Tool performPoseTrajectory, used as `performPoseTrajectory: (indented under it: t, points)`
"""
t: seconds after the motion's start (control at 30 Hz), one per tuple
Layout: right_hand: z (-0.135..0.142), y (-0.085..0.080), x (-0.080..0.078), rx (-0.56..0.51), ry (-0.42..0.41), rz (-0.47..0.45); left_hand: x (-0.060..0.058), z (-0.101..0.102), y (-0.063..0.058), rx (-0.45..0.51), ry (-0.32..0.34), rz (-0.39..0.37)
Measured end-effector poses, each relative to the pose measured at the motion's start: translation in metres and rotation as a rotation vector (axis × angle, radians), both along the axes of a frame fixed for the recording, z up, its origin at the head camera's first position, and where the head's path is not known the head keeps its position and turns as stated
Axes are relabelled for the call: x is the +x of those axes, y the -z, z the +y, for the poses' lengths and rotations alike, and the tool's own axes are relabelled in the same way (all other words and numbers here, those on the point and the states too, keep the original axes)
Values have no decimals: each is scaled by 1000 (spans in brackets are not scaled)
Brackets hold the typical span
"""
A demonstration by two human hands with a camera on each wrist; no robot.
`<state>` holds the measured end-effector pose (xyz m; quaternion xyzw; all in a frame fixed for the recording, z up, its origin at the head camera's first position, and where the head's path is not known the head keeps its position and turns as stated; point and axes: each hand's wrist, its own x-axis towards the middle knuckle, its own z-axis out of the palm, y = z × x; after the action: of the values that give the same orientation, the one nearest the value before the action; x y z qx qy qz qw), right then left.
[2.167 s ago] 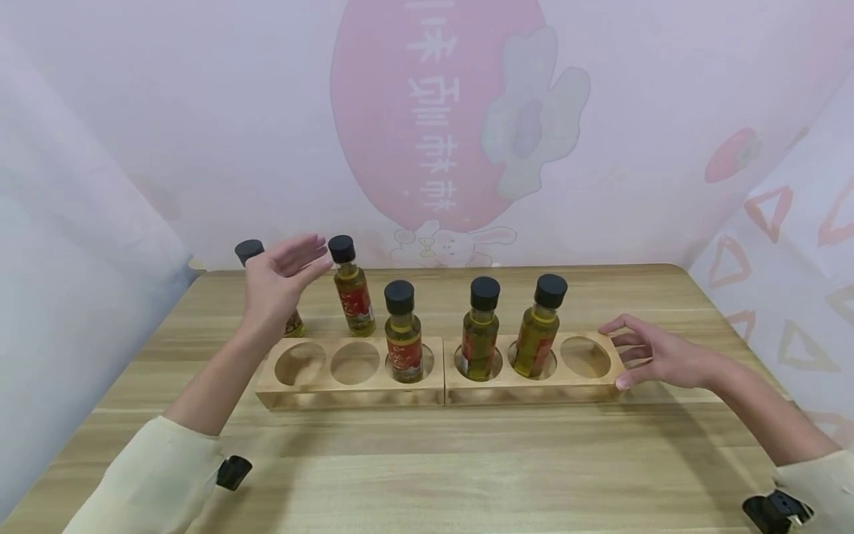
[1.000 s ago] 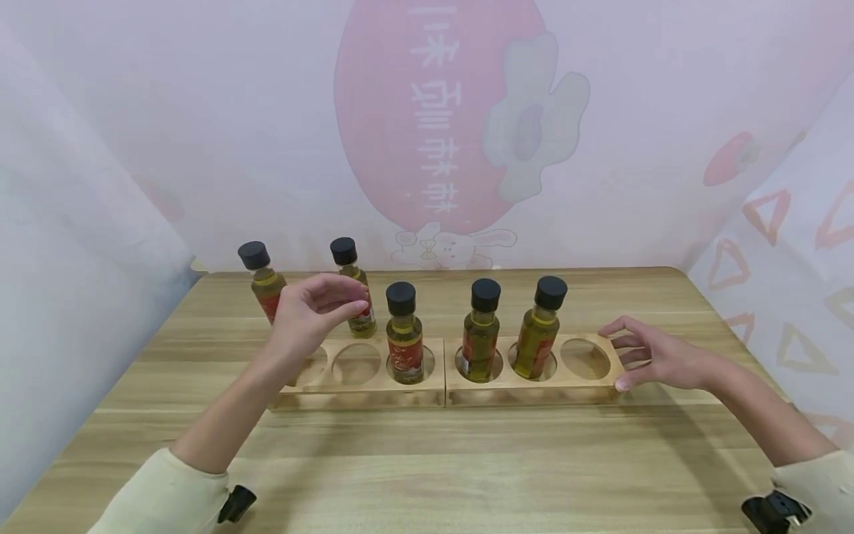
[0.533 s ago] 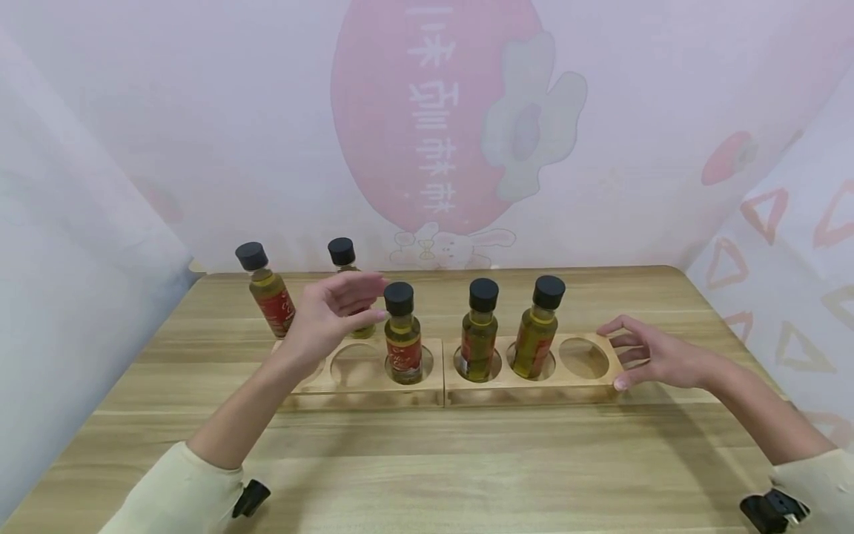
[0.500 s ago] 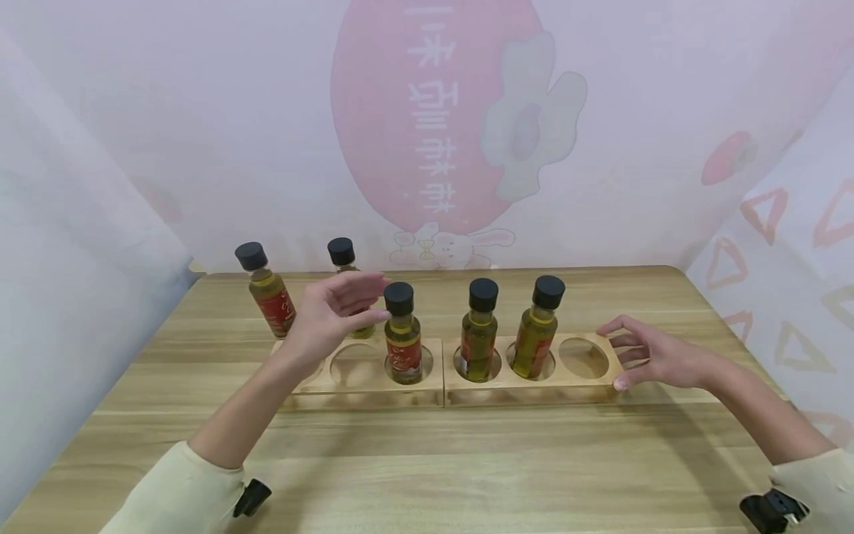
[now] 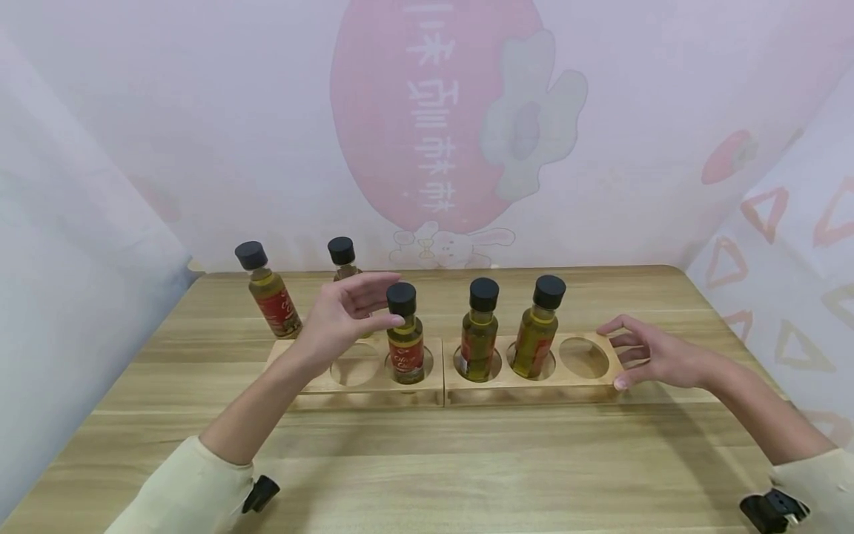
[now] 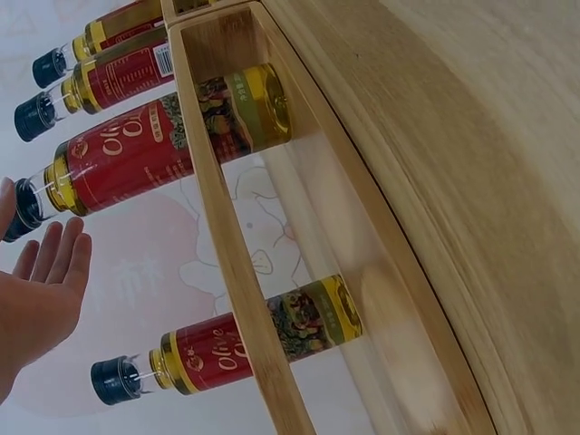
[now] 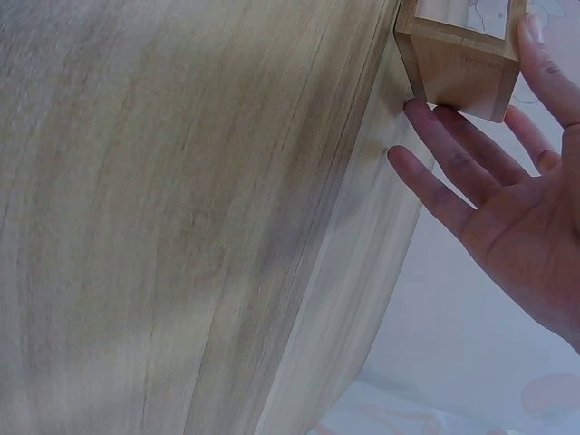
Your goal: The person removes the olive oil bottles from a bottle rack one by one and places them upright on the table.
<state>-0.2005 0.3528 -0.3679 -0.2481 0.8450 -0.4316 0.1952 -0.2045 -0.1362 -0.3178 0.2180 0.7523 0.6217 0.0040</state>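
In the head view my left hand (image 5: 342, 319) reaches to the olive oil bottle (image 5: 405, 356) in the left wooden rack's right hole. Its thumb lies before the neck, its fingers behind the black cap. In the left wrist view the left hand (image 6: 41, 290) has loosely extended fingers, with a gap below the neck. My right hand (image 5: 657, 360) holds the right end of the right wooden rack (image 5: 534, 389), thumb at the front corner and index finger at the back. The right wrist view shows the right hand (image 7: 517, 199) spanning that end block (image 7: 460, 77).
Two more olive oil bottles (image 5: 482, 345) (image 5: 537, 341) stand in the right rack. Behind the left rack (image 5: 367, 400) stand another bottle (image 5: 273, 300) and one (image 5: 342, 252) partly hidden by my left hand. A printed cloth (image 5: 267, 133) hangs behind the wooden table (image 5: 427, 467).
My left hand has come right and down from the back-left bottles to the bottle in the left rack, whose cap has shifted slightly right. The right hand has stayed at the rack end.
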Motion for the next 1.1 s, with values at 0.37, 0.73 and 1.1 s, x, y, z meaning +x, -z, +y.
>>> performPoseTrajectory:
  t: [0.37,0.73,1.1]
  points:
    - [0,1,0,6,7,-1,0,10,-1,42,67,-30]
    - [0,0,0,-7,12,-28,-1,11,-1,49,41,-22]
    - [0,-1,0,-3,8,-24,0,13,0,53,9,-27]
